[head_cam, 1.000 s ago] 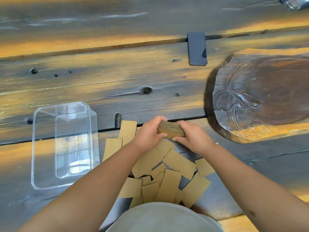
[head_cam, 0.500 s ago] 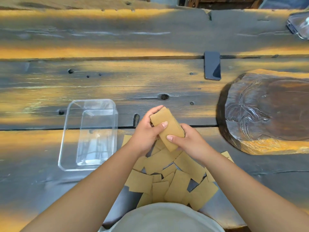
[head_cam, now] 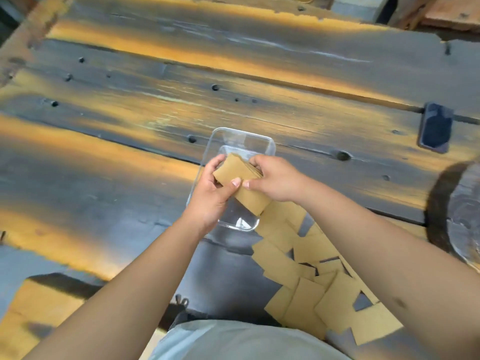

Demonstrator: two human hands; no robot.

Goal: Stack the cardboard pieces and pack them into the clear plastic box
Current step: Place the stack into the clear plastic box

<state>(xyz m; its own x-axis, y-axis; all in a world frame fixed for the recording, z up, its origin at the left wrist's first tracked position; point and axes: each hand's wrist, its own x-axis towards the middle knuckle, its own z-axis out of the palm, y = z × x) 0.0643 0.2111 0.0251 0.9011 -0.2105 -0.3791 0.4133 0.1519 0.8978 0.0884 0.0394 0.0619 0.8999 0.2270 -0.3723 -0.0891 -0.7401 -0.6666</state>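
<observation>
Here, both hands over the box.
Left hand (head_cam: 211, 193): grip curled round the near-left end of the cardboard stack (head_cam: 240, 179), thumb on top.
Right hand (head_cam: 272, 178): grip curled round the stack's right edge, thumb tip on top, beside the left thumb.
Stack: tilted, held above the clear plastic box (head_cam: 244, 140); whether it touches the box's floor, cannot tell.
Box: open-topped, on the wooden counter (head_cam: 130, 105), just left of the loose pieces.
Loose cardboard pieces (head_cam: 306, 289): scattered, overlapping, on the counter under the right forearm.
Phone (head_cam: 435, 131): dark, flat, far right.
Carved wooden slab (head_cam: 462, 216): right edge, partly out of view.
</observation>
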